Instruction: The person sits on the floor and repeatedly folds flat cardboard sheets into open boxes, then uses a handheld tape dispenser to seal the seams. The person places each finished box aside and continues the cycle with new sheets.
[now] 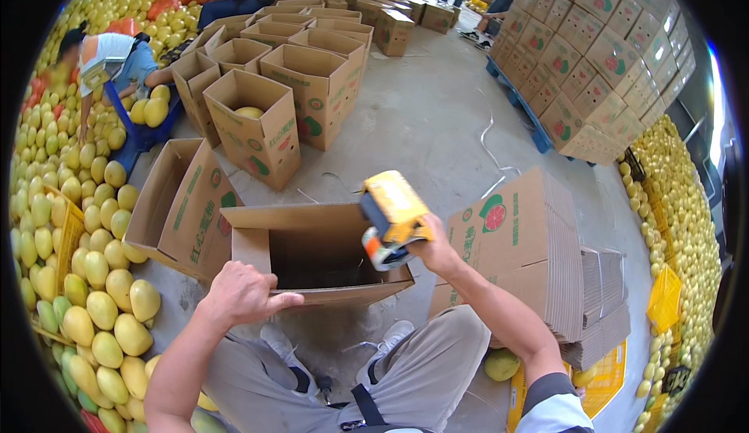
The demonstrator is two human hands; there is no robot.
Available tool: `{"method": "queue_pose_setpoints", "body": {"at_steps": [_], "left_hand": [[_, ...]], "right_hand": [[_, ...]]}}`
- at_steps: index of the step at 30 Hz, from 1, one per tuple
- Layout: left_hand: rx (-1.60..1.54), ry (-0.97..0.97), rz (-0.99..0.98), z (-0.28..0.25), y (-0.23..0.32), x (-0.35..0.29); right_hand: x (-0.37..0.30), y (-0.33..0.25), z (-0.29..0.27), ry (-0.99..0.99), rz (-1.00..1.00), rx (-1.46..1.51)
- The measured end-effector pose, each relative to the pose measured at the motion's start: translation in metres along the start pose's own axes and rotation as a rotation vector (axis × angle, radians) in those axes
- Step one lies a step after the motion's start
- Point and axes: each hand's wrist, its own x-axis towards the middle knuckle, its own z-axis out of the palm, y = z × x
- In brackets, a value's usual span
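Observation:
An open cardboard box (312, 238) stands in front of my knees, its dark inside showing. My left hand (248, 292) is closed over the near left part of its rim, thumb stretched along the edge. In my right hand (431, 247) is a boxy yellow and black handheld tool (394, 207), with an orange and silver part low down; its exact kind I cannot make out. The tool is tilted above the box's right end. Touching the box on the left is another open carton (183, 199) with green print. To the right leans a stack of flattened cartons (515, 238).
Yellow pomelos (101, 308) are heaped along the left, where a person crouches by a blue stool (144, 125). Rows of open cartons (253, 121) stand ahead, one holding fruit. Packed cartons (577, 66) rise on a blue pallet (519, 109). A yellow crate (608, 382) lies right.

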Motion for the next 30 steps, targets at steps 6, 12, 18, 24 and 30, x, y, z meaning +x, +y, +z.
{"method": "queue_pose_setpoints", "body": {"at_steps": [6,12,18,24,30], "left_hand": [[-0.001,-0.086,-0.002,-0.003,0.005,0.016],[-0.044,-0.239,0.017,-0.01,0.016,0.004],[-0.046,-0.167,-0.025,-0.003,0.016,0.002],[-0.048,-0.16,-0.004,-0.008,0.017,0.0],[-0.02,-0.16,-0.068,-0.006,0.018,0.008]], "right_hand": [[0.023,0.0,0.012,-0.113,-0.042,-0.299],[0.033,-0.01,0.01,-0.138,0.076,-0.236],[0.049,-0.005,0.037,-0.496,0.008,-0.717],[0.035,0.021,0.069,-0.246,0.471,0.177],[0.069,0.048,0.056,-0.843,0.558,-0.367]]}}
